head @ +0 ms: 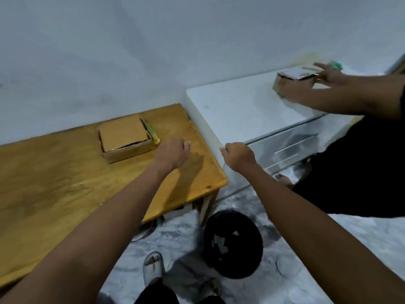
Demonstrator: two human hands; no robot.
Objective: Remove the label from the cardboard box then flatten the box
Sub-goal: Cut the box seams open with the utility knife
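Note:
A small brown cardboard box point(126, 138) sits closed on the wooden table point(54, 183), near the wall. A yellow-green cutter point(151, 132) lies against its right side. My left hand point(173, 153) hovers over the table just right of the box, fingers loosely curled, holding nothing. My right hand point(240, 156) is at the near corner of the white cabinet point(236, 110), fingers curled with nothing visible in them. Another person's hands point(324, 84) hold a second cardboard box point(291, 82) with a label on top, at the far right of the cabinet.
A black waste bin point(233, 243) with paper scraps stands on the marble floor below the table corner. The other person in dark clothes point(361, 167) stands at the right. My sandalled foot point(153, 267) is near the bin. A plain wall runs behind.

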